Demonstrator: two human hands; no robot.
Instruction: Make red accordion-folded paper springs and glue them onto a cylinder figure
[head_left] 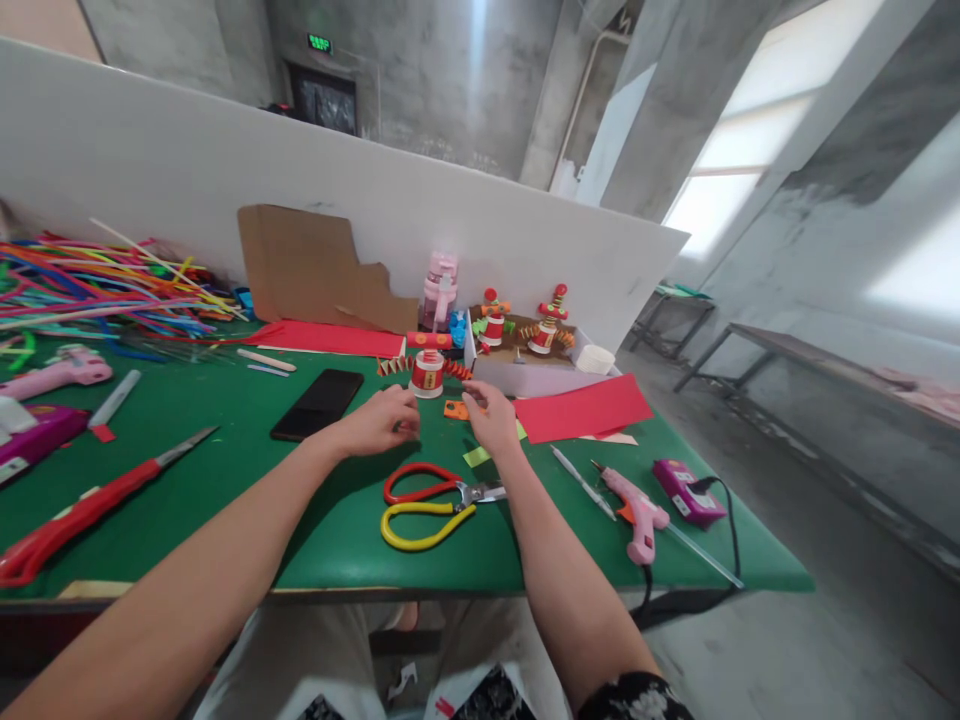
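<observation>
A small paper-cup figure [427, 374] stands upright on the green table, with a red and white body, folded paper arms and a red roll across its top. Just in front of it, to its left, my left hand [386, 418] is loosely curled, with nothing visible in it. My right hand [491, 418] is at the figure's right, thumb and fingers apart, close to the tip of the red folded arm; contact is unclear. Beside those fingers lies an orange dotted paper piece [454, 410]. Scissors [431, 505] with one red and one yellow handle lie below my hands, partly behind my right forearm.
A black phone [318, 404] and a red-handled cutting tool [112, 500] lie left. Right are red paper [585, 408], a white pen [583, 484] and a corded pink glue gun [636, 512]. Two finished-looking figures stand in a box [517, 378] behind. Colourful pipe cleaners [112, 290] heap far left.
</observation>
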